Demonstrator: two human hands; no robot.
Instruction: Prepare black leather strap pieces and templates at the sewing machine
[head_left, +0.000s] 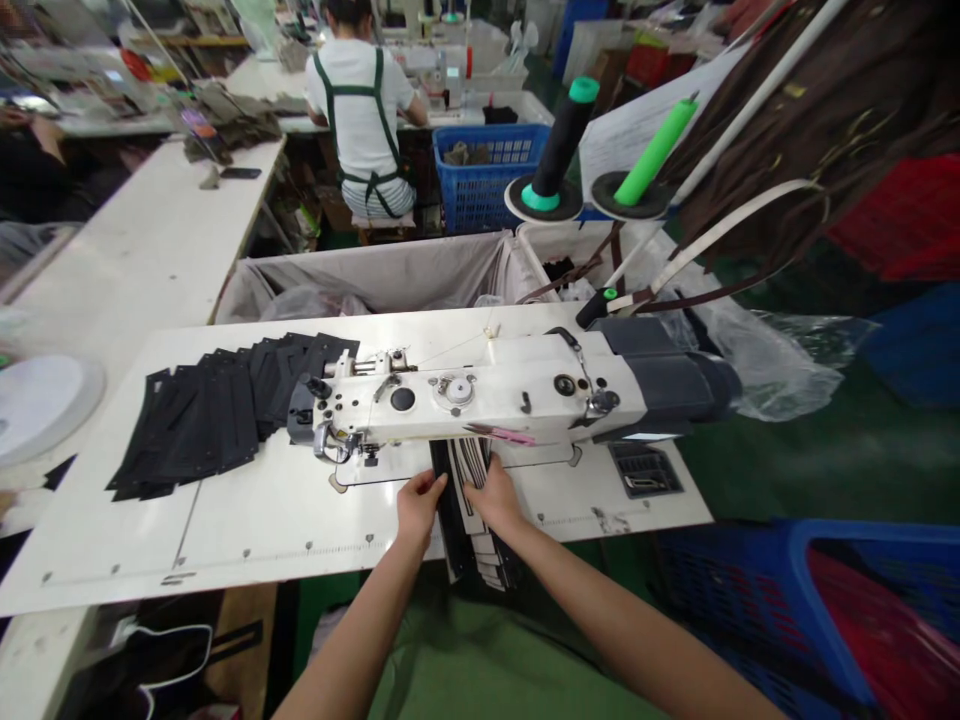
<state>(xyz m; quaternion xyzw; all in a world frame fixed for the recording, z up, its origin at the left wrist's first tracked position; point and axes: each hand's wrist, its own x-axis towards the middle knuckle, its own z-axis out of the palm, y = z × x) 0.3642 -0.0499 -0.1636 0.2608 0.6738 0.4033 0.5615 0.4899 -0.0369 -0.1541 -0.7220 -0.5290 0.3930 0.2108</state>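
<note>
A stack of black and pale striped pieces (472,510) lies across the front edge of the sewing table, partly under the arm of the white sewing machine (495,390). My left hand (421,505) pinches the stack's black left edge between thumb and fingers. On the right side, my right hand (495,495) is closed around the pale striped part, its thumb on top. Pink-handled snips (510,435) rest on the machine arm just above my hands. Many flat black pieces (195,420) lie fanned out in overlapping rows left of the machine head.
Thread cones, one black (559,145) and one green (656,150), stand behind the machine. A fabric-lined bin (375,270) adjoins the table's back edge. A blue basket (847,590) is at the lower right. A person (364,110) sits at another table farther back.
</note>
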